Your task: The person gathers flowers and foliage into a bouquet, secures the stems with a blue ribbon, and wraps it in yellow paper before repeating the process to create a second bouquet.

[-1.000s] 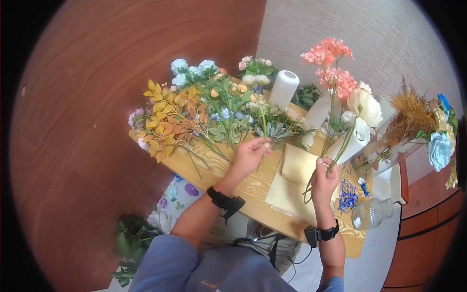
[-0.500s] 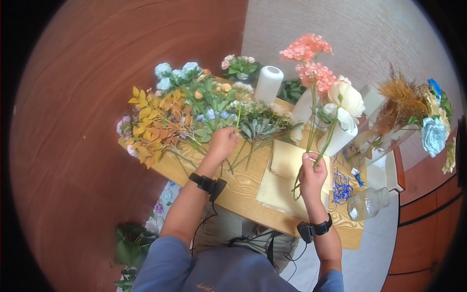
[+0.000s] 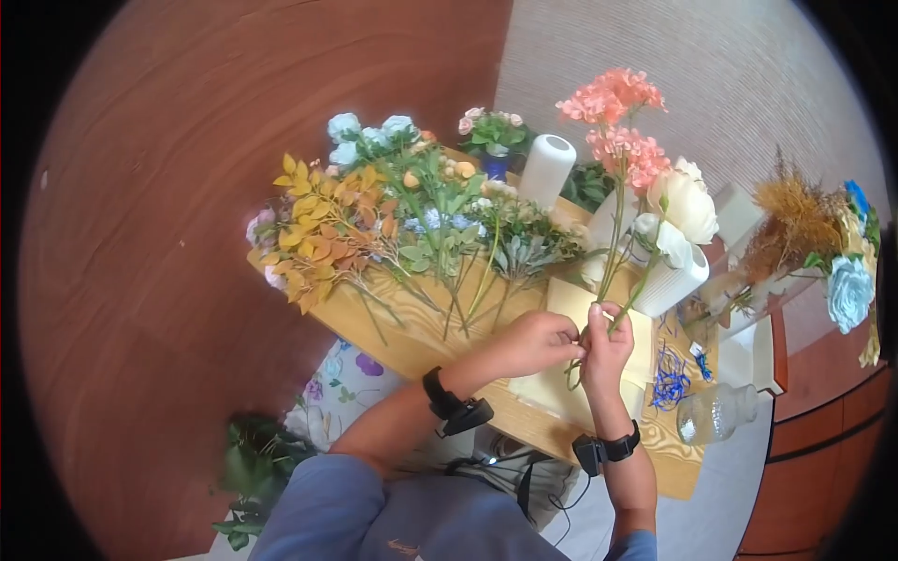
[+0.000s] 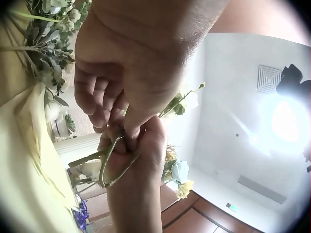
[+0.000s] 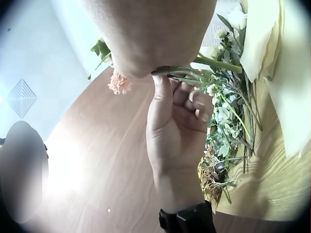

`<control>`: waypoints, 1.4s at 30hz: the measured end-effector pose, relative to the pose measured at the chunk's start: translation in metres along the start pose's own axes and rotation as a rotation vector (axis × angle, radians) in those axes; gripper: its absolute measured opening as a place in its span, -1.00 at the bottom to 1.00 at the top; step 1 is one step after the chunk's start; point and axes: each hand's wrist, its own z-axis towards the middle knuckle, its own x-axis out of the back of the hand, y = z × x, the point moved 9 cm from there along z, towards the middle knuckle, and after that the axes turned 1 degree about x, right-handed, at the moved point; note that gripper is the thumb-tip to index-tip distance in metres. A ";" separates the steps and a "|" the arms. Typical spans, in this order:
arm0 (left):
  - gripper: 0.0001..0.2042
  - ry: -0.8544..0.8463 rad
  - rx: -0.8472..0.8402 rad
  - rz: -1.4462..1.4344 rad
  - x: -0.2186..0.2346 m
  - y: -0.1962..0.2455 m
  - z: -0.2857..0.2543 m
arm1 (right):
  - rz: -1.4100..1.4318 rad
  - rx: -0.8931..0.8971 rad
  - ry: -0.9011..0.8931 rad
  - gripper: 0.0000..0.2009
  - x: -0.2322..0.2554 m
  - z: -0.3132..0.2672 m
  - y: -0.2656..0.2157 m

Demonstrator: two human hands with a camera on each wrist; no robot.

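Observation:
My right hand (image 3: 608, 351) grips a small bunch of flower stems (image 3: 614, 252), upright over the table. The bunch carries coral hydrangea-like heads (image 3: 629, 154) and a large cream rose (image 3: 686, 208) with smaller white blooms. Close against it, my left hand (image 3: 535, 344) pinches the lower stems between thumb and forefinger. In the left wrist view the bent stem ends (image 4: 104, 167) stick out below the fingers. The right wrist view shows the left thumb (image 5: 159, 97) right at the stems, its other fingers curled in.
Yellow-leaved sprays (image 3: 318, 224) and green sprays (image 3: 440, 224) lie along the table's left and back. Yellowish wrapping paper (image 3: 552, 388) is under the hands. To the right are blue ribbon (image 3: 670, 376), a clear glass vase (image 3: 716, 413) and a ribbed white vase (image 3: 675, 280). A white cylinder vase (image 3: 547, 170) stands behind.
The left hand has let go of a thin green stem, which now lies among the sprays. It has come right to the bunch and pinches its lower stems; the right hand still holds the bunch.

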 end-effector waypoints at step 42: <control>-0.79 0.742 -0.034 -0.356 0.165 -0.053 -0.067 | 0.142 0.050 -0.144 -0.60 0.008 0.018 -0.038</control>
